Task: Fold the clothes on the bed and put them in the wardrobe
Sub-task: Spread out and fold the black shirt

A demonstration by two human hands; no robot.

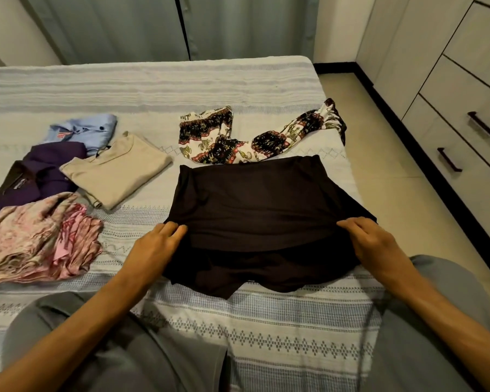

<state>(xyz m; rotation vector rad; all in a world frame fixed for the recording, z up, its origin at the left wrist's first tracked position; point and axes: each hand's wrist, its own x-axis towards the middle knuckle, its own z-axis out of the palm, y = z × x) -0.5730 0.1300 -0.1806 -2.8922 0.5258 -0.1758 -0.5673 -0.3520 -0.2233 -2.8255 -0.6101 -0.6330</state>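
Knees: grey trousers (119,349) fill the bottom of the view, the person kneeling or sitting on the bed (266,335), which has a white and blue-grey patterned cover.
Left hand: left hand (156,244) pinches the left end of a fold in the black garment (255,210), fingers curled round the cloth.
Right hand: right hand (371,244) pinches the right end of the same fold, knuckles up.
Black garment: lies in the middle of the bed, its near part doubled over, a lower layer showing beneath the fold.
Folded pile, left: pink patterned cloth (37,236) nearest, then beige top (116,171), purple shirt (37,176) and light blue shirt (82,131), overlapping one another.
Unfolded: patterned trousers (238,137) lie crumpled just beyond the black garment.
Wardrobe: pale drawers with dark handles (464,108) stand to the right, across a strip of floor.
Far side: grey-green curtains (153,26) hang behind the bed.
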